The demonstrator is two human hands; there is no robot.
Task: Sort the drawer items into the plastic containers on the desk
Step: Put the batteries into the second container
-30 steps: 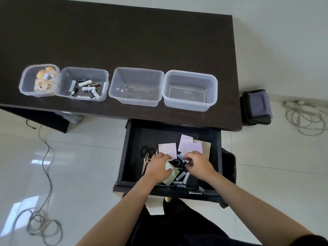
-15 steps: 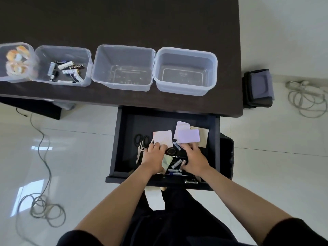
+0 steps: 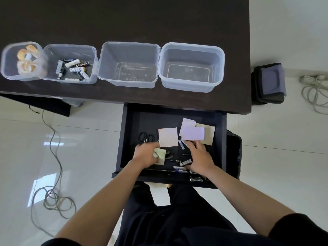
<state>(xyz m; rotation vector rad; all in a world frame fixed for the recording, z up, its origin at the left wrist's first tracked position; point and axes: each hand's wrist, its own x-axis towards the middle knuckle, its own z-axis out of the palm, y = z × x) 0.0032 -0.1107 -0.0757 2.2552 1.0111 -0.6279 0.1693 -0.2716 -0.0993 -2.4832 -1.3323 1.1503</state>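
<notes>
A dark brown wooden desk [image 3: 142, 18] carries 4 clear plastic containers in a row: the leftmost round-cornered tub [image 3: 10, 71] holds rolls of tape, the next tub [image 3: 92, 55] holds loose batteries, and the other 2 [image 3: 106, 68] [image 3: 218, 68] are bare inside. Below, the open black drawer [image 3: 222, 139] contains black-handled scissors [image 3: 145, 136], pale pink square notes [image 3: 168, 137] and scattered batteries [image 3: 185, 162]. The left hand [image 3: 146, 154] grips a pale green crumpled note [image 3: 160, 153]; the right hand [image 3: 199, 158] rests flat beside batteries.

We see bare forearms, the left hand [image 3: 144, 154] and right hand [image 3: 200, 157] ungloved, short black sleeves [image 3: 298, 229] at the upper arms, and black trousers [image 3: 170, 219].
</notes>
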